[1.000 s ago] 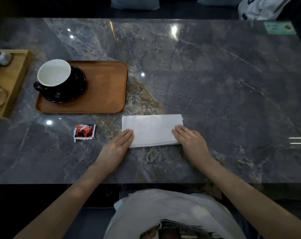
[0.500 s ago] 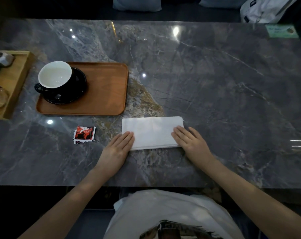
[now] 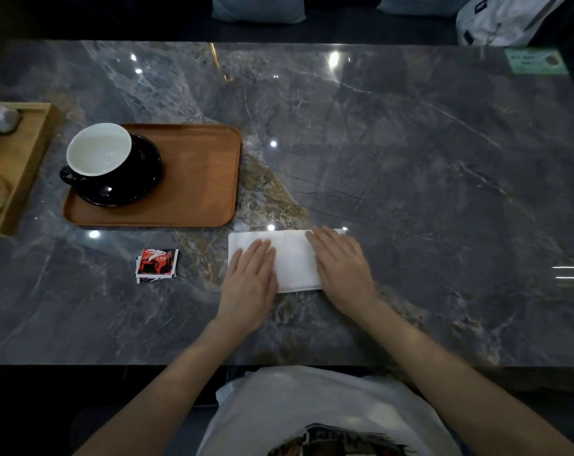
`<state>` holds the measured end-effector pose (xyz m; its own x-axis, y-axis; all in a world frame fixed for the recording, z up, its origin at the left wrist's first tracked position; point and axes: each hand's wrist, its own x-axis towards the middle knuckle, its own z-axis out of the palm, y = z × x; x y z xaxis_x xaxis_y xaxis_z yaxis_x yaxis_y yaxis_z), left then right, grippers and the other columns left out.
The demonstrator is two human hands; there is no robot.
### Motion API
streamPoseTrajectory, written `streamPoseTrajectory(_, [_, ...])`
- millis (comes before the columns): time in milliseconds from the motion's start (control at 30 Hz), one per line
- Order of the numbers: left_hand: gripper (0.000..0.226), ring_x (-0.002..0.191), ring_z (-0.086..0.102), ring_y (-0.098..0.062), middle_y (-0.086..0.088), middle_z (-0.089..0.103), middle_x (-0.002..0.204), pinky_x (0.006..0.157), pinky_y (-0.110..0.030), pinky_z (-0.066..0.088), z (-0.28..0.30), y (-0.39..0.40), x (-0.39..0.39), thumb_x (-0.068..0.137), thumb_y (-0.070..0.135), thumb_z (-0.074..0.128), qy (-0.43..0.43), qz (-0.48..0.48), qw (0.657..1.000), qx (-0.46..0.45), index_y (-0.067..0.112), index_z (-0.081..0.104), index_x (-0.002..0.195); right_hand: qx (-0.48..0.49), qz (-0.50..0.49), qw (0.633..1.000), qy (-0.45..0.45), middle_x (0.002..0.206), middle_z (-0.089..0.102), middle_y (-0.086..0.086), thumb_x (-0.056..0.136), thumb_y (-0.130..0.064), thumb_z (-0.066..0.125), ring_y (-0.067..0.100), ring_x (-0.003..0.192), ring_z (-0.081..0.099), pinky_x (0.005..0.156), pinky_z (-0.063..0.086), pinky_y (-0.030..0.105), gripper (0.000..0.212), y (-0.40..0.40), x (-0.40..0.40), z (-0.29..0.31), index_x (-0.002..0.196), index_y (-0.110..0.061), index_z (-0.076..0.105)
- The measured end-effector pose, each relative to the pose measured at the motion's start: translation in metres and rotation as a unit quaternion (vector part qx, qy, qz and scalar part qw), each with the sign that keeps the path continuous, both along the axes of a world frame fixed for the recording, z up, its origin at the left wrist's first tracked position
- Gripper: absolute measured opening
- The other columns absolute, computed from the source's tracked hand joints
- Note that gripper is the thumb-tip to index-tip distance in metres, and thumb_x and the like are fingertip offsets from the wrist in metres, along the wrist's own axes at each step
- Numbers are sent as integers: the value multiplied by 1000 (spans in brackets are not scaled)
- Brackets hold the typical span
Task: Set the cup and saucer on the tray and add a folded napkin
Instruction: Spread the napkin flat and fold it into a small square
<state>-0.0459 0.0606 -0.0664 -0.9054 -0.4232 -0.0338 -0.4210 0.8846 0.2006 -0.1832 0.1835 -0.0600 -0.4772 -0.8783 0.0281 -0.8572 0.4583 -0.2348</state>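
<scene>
A black cup [image 3: 98, 156] with a white inside stands on a black saucer [image 3: 137, 179] at the left end of the brown wooden tray [image 3: 193, 179]. In front of the tray's right corner, a white folded napkin [image 3: 292, 258] lies on the marble table. My left hand [image 3: 251, 278] lies flat on the napkin's left part, fingers together. My right hand [image 3: 339, 261] lies flat on its right part and hides that end. Neither hand grips anything.
A small stack of red sugar packets [image 3: 156, 264] lies left of the napkin. A light wooden box tray [image 3: 19, 166] with a small pot and glassware stands at the far left edge. A green card [image 3: 535, 62] sits at the far right corner.
Both hands have slid forward from the napkin's near edge onto its top, pressing it flat. The napkin, cup and tray stay in place.
</scene>
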Motion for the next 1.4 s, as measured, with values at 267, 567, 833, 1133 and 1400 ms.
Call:
streamPoseTrajectory(267, [67,133,40,-24,-11,42,144,107,-46,32,-22,-3,-19,94,47,4,-97,34,995,-8,7,37,136,118,-29,992,-29,159,4,0,84,-49,-6,12,146,-3,110,-20,38,72,-24,17,-26,148,-17,3])
streamPoseTrajectory(567, [72,133,40,-27,-13,41,144,107,-47,10,-19,-20,-1,86,53,22,-113,55,990,-60,4,37,136,142,-116,982,-45,159,-1,6,83,-55,-2,18,146,-2,108,-22,35,78,14,-13,-28,147,-11,-2])
streamPoseTrajectory(833, [62,128,46,-26,-13,51,137,106,-50,11,-13,-14,-7,85,44,28,-95,47,991,-82,4,48,129,39,-144,981,-123,153,28,10,85,-43,32,26,143,15,117,7,40,67,18,-28,-14,144,-11,27])
streamPoseTrajectory(1133, [60,132,40,-23,-9,44,143,104,-50,35,-18,7,-10,95,42,12,-75,5,997,2,7,39,136,20,-151,974,-170,125,50,13,79,-25,63,30,125,32,102,30,39,38,7,-52,5,113,-9,55])
streamPoseTrajectory(1400, [64,133,40,-22,-7,43,144,104,-48,36,-19,6,-9,95,43,2,-85,6,996,14,10,35,137,-77,-306,804,-503,80,57,5,84,-9,64,15,64,55,38,43,18,26,-1,-50,19,106,-5,50])
